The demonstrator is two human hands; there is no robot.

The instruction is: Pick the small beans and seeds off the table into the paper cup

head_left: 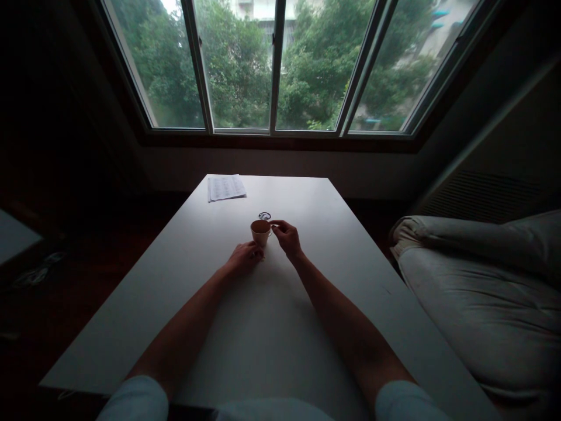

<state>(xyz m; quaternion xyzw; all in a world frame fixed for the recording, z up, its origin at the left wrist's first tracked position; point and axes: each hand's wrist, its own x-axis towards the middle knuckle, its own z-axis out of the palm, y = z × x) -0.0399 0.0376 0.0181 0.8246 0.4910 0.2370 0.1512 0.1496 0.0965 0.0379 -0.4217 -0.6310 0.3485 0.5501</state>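
Note:
A small pale cup (260, 231) stands upright on the white table (263, 327). My right hand (287, 238) is closed in a pinch on the cup's handle at its right side. My left hand (245, 258) rests on the table just below the cup, fingers curled, fingertips near the cup's base; whether it holds anything is hidden. A small dark round object (265, 216) lies on the table just beyond the cup.
A printed sheet of paper (225, 187) lies at the table's far left corner. A pale cushioned seat (477, 292) stands close to the table's right edge. A wide window (280, 64) fills the wall ahead. The floor to the left is dark.

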